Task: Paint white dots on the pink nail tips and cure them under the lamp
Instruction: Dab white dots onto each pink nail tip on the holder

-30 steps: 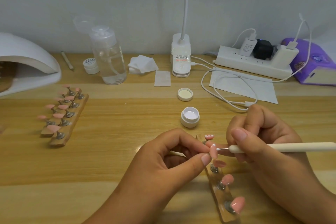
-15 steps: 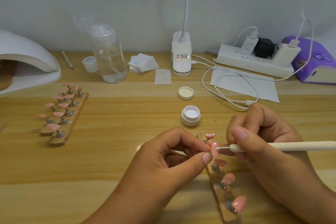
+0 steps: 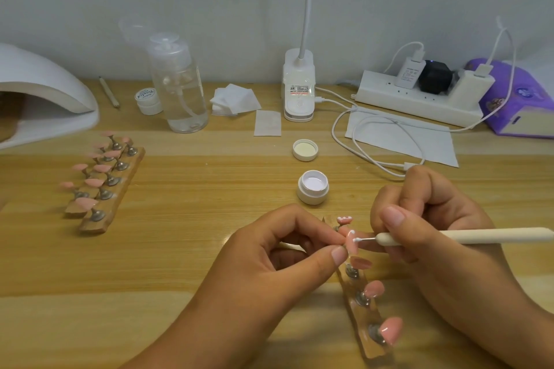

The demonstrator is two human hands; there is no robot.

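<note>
— Nail tip [image 3: 350, 246]: where is it?
— Near centre, pinched in your left hand [image 3: 284, 257]. Your right hand [image 3: 434, 219] grips the dotting pen [image 3: 479, 235], its white bead still touching the tip, as a second ago.
— Paint?
— White, in the open jar [image 3: 312, 187] just beyond; its lid [image 3: 305, 150] lies farther. Your hands hide the holder's [image 3: 359, 320] far end.

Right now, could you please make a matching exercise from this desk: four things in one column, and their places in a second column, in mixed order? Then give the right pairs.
Things
1. pen
2. open jar
3. curing lamp
4. tip being dotted

Places
A. far left
B. gripped by the right hand
C. pinched by the left hand
D. centre, just nearer than its lid

Pairs: 1-B, 2-D, 3-A, 4-C
</note>
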